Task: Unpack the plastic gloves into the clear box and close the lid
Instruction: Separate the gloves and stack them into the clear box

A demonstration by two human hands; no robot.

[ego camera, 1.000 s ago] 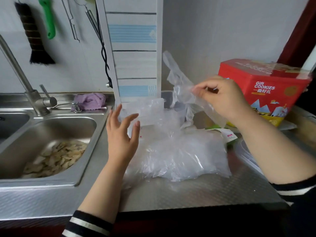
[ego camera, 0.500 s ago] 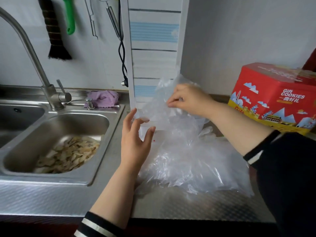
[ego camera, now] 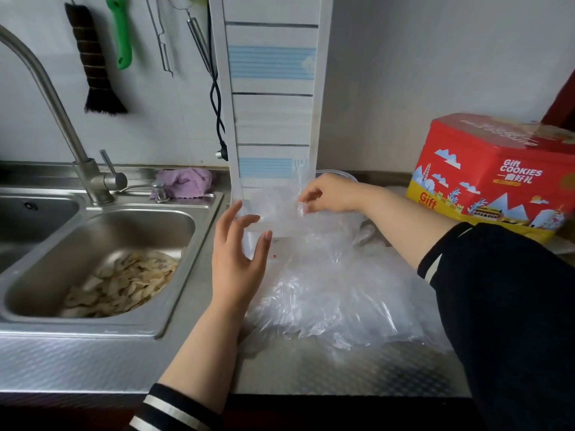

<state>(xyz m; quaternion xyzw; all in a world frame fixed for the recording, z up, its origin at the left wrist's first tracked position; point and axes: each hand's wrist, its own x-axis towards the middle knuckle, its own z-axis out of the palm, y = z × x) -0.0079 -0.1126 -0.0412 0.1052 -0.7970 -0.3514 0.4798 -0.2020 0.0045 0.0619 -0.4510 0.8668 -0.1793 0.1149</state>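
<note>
Gloves (ego camera: 336, 293) lie in a crinkled clear heap on the steel bench (ego camera: 311, 368), right of the sink (ego camera: 102, 253). Right hand (ego camera: 329, 194) pinches one thin sheet over the clear box (ego camera: 280, 219); left hand (ego camera: 239, 256) hovers beside it, fingers released

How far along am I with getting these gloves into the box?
Early. Done: nothing clearly finished. In hand: your right hand pinches a thin glove over the clear box; your left hand hovers open beside it. Left: the big glove bag, then the lid.
</note>
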